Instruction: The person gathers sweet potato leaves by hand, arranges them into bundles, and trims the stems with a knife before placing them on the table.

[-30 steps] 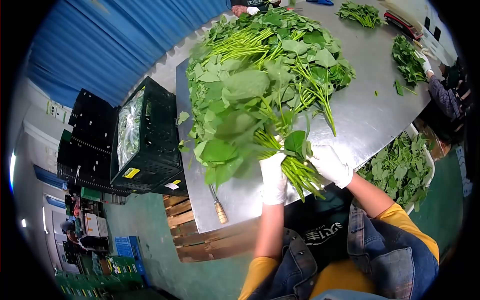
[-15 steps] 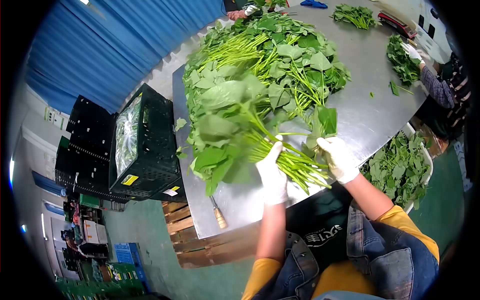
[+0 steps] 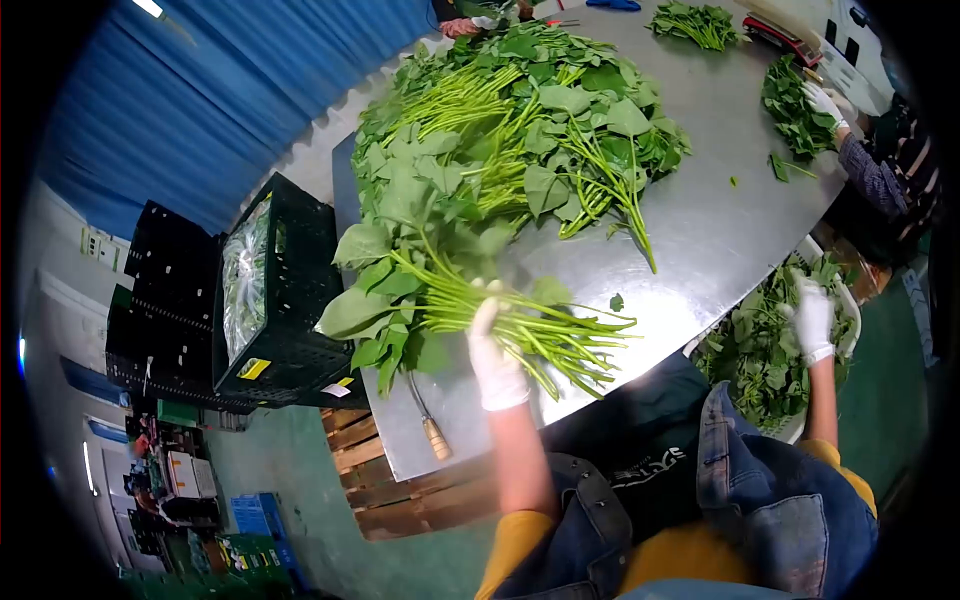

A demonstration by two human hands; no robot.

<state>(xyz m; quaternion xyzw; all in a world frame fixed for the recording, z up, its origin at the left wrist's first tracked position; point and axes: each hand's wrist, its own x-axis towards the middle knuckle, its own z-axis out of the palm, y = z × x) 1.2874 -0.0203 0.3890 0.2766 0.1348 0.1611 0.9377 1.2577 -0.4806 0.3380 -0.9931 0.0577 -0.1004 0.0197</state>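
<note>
Now the left hand (image 3: 497,365) has a bunch of leafy stems (image 3: 450,304), fingers closed round it, by the metal table's (image 3: 740,225) near edge; right hand (image 3: 812,318) at the white tub (image 3: 853,322), fingers hard to tell.

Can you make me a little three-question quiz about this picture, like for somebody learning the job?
1. Which hand holds the leafy bunch?
2. True or false: the wooden-handled tool lies on the floor.
3. The right hand is nearest:
a) the blue curtain
b) the white bin
c) the wooden pallet

Key:
1. The left hand.
2. False; it lies on the metal table.
3. b
</note>
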